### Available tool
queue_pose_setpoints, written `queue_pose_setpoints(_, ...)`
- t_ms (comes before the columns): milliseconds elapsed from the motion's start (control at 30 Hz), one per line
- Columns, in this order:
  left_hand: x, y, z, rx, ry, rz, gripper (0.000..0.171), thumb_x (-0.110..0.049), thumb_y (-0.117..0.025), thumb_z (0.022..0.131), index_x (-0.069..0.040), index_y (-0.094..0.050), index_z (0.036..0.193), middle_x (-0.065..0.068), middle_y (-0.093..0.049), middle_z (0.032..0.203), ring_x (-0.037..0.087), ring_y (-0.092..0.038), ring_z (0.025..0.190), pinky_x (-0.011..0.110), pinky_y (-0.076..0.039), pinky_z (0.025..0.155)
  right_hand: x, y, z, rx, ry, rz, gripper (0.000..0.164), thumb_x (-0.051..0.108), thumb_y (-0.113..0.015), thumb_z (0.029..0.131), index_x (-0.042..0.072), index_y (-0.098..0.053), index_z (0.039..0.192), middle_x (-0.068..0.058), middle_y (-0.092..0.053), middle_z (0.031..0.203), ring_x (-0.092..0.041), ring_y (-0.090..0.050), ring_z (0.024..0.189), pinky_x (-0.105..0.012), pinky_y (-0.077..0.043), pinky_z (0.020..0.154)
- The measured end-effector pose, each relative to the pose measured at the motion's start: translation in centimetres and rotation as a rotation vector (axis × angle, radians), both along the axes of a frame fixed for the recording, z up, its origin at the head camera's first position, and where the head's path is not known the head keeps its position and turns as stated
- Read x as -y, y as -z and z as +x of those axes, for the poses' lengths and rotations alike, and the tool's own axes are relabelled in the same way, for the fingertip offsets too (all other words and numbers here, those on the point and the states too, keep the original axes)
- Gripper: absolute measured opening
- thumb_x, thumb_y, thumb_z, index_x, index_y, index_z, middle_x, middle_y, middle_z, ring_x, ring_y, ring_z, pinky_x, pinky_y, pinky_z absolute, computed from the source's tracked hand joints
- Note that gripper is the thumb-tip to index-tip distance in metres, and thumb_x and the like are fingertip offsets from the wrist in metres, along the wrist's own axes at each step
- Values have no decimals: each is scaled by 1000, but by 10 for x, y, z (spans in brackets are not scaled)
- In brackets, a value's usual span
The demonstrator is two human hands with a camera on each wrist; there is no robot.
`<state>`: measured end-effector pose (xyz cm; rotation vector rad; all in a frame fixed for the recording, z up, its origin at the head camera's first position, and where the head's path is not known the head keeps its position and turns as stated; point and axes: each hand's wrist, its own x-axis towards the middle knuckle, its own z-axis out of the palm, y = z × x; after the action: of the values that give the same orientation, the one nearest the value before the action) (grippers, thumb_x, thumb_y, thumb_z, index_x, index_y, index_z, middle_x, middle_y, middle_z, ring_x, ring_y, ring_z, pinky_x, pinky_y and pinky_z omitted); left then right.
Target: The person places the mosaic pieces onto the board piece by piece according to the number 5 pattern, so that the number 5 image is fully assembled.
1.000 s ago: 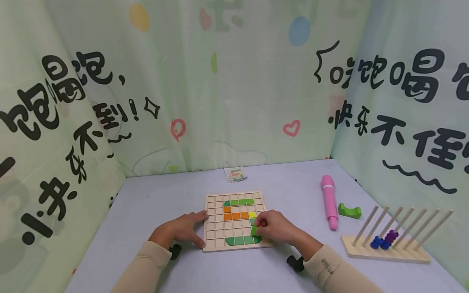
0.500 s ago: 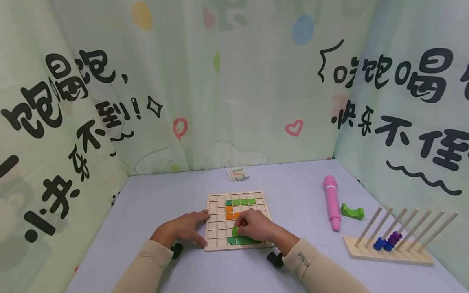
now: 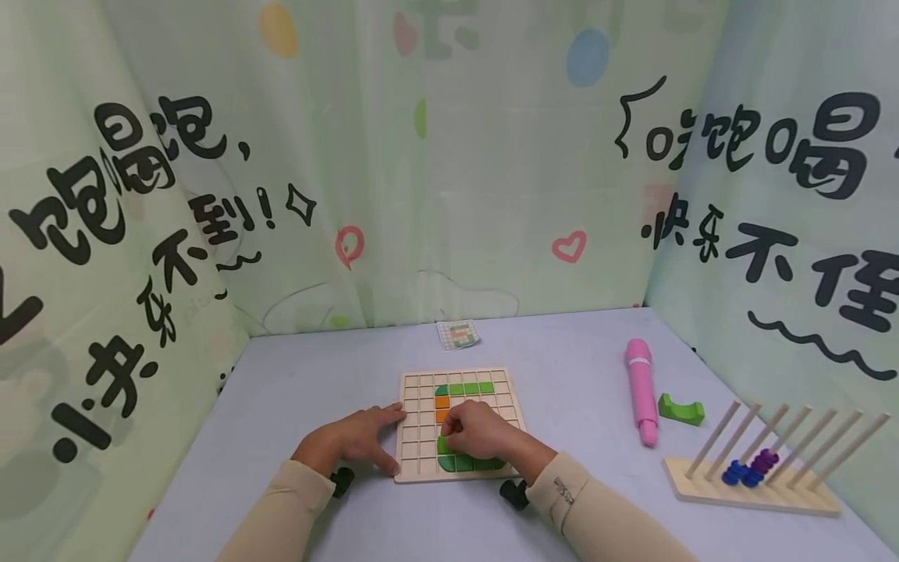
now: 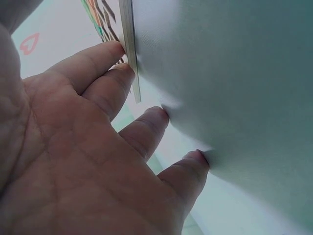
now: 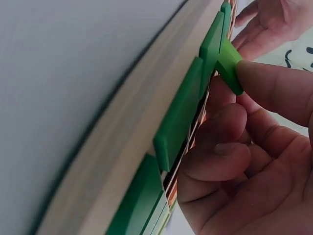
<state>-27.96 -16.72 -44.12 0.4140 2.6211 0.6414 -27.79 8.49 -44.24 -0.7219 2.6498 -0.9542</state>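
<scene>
A wooden grid board (image 3: 419, 449) lies on the table, partly filled with coloured tiles. Over its lower middle my right hand (image 3: 485, 432) pinches a light green square tile (image 5: 230, 68) between thumb and finger. In the right wrist view that tile is tilted, close beside the row of dark green tiles (image 5: 181, 115) along the near edge. Fingertips of my left hand (image 3: 354, 439) touch the board's left edge, the fingers spread out. Orange tiles (image 3: 442, 409) show left of my right hand, which hides others. Light green tiles (image 3: 472, 388) form a row farther up.
A small printed pattern card (image 3: 458, 335) lies behind the board. To the right are a pink microphone-shaped toy (image 3: 641, 390), a green curved block (image 3: 681, 410) and a wooden peg stand (image 3: 755, 492) with blue and purple beads. Printed curtains (image 3: 449, 172) surround the table.
My right hand has moved left across the board with the light green tile, from its right side to the lower middle. The left hand has stayed at the left edge.
</scene>
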Motion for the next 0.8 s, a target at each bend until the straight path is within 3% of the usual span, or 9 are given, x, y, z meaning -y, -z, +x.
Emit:
queue_pose_setpoints(533, -2, -2, -3, -5, -9, -25, 95, -31, -94, 76, -19, -47, 157, 0, -34, 169, 37, -30, 156, 59, -30, 123, 10, 5, -1, -134, 66, 202, 13, 9, -72, 91, 18, -73, 83, 9, -64, 78, -10, -54, 72, -27, -46, 63)
queue_pose_setpoints(667, -2, -1, -2, -8, -12, -32, 95, -31, -94, 75, -19, -48, 157, -1, -35, 169, 38, -30, 155, 59, -30, 123, 2, 4, 1, -123, 54, 142, 6, 11, -72, 92, 15, -75, 90, 8, -65, 80, -11, -54, 74, -28, -46, 67)
queue_pose_setpoints(800, -3, 0, -1, -10, -17, -32, 95, -29, -95, 74, -18, -48, 156, 0, -36, 169, 39, -30, 155, 59, -29, 123, -19, 2, 3, -60, 36, 6, 5, 14, -72, 93, 11, -74, 97, 6, -64, 83, -12, -55, 76, -29, -47, 68)
